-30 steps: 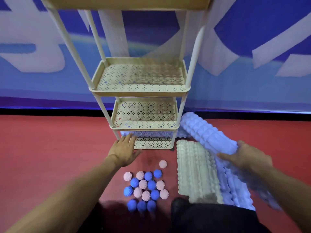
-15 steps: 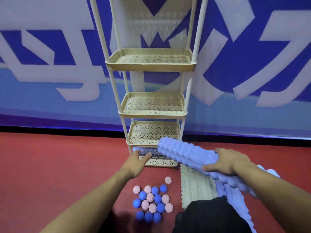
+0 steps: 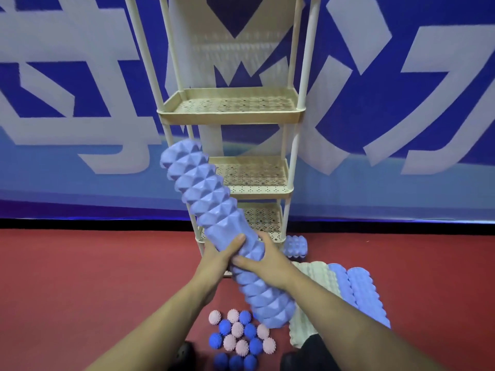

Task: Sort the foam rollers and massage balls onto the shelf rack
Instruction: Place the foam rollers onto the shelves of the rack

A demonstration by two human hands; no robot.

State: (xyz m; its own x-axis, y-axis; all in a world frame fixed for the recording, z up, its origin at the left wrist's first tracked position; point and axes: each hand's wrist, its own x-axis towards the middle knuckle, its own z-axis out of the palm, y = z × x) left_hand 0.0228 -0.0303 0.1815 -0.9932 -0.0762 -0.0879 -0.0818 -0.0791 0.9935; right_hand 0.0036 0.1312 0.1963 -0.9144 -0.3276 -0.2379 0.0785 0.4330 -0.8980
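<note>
A cream shelf rack (image 3: 292, 167) with perforated trays stands on the red floor (image 3: 93, 277) against a blue and white banner wall (image 3: 401, 103). Its upper tray (image 3: 230, 113) and middle tray (image 3: 267, 192) show nothing on their perforated decks; the lower tray (image 3: 263, 216) is largely hidden behind the held roller, so what it carries cannot be told. A blue foam roller (image 3: 214, 210) with a faceted, pyramid-studded surface is lifted off the floor in front of the rack's left posts. Its long axis runs on a diagonal, the far end pointing up and left beside the middle tray, the near end pointing down and right above the ball pile. The left hand (image 3: 219, 257) grips it from the left with the thumb curled over its top, and the right hand (image 3: 265, 259) grips it from the right, fingers wrapped over the studs; the two hands sit close together about the roller's middle. On the floor to the right of the rack's foot lies a short blue knobbed roller (image 3: 294, 246). Nearer the person, a pale ridged roller (image 3: 316, 279) lies against two blue ridged rollers (image 3: 361, 290), all with their long axes running away from the camera. Below the held roller's near end, a cluster of spiky massage balls (image 3: 239, 338), pink and blue mixed, rests touching on the floor.
</note>
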